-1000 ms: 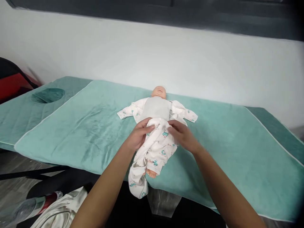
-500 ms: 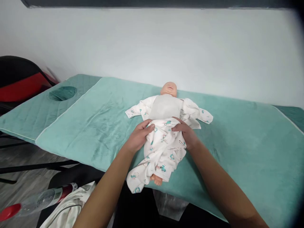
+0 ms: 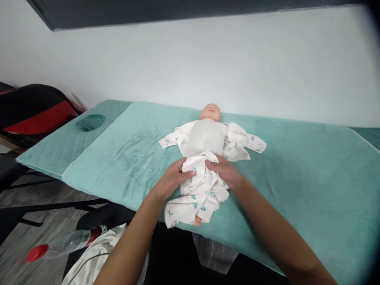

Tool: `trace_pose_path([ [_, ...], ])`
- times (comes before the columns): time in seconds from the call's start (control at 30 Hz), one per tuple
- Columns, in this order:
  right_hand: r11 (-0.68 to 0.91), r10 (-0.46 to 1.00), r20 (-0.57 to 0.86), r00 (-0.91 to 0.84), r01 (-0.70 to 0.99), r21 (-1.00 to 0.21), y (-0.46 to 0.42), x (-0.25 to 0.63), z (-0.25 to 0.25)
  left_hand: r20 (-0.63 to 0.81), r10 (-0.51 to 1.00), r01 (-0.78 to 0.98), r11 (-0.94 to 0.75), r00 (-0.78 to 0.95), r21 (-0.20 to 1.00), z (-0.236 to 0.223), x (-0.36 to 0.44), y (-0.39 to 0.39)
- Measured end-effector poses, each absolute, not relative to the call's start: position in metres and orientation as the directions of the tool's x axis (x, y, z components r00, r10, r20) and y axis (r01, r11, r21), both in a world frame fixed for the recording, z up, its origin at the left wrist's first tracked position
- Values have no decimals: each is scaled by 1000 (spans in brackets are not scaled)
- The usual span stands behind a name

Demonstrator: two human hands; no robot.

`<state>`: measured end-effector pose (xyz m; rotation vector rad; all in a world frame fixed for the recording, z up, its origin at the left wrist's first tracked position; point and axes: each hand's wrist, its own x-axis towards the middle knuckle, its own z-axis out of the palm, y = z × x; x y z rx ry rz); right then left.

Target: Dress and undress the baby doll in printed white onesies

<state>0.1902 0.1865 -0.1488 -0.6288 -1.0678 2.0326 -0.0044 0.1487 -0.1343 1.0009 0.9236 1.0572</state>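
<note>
Pants (image 3: 204, 194), patterned, over the legs of the doll (image 3: 205, 137): upper part gripped by your left hand (image 3: 174, 177) and your right hand (image 3: 224, 171), thumbs closed against fingers, one each side, seemingly to keep it gathered; bed (image 3: 297, 178) beneath the doll, supporting its back.

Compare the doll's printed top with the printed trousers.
The printed top lies open and spread out, while the printed trousers are bunched. The left hand and right hand hold the trousers, but neither holds the top. Both are white with teal prints.
</note>
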Motion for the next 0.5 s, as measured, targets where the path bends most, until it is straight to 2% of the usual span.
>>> trace_pose_path([
  [0.1, -376, 776, -58, -628, -387, -842, 185, 188, -148, -52, 999, -452, 49, 5, 891, -133, 12, 158],
  [0.2, -339, 645, -38, -763, -242, -909, 187, 193, -148, -111, 992, -503, 67, -60, 862, -130, 24, 164],
  [0.27, -269, 551, -52, -833, -118, -956, 189, 197, -149, -151, 988, -475, 124, -19, 871, -129, 24, 160],
  [0.33, -227, 586, -54, -809, -99, -969, 189, 198, -151, -160, 986, -422, 169, 57, 891, -130, 19, 151],
  [0.43, -278, 718, -32, -696, -244, -929, 186, 192, -154, -154, 964, -304, 216, 216, 928, -133, 7, 137],
  [0.5, -332, 755, -49, -653, -318, -888, 184, 187, -155, -192, 935, -219, 263, 297, 940, -134, 3, 133],
])
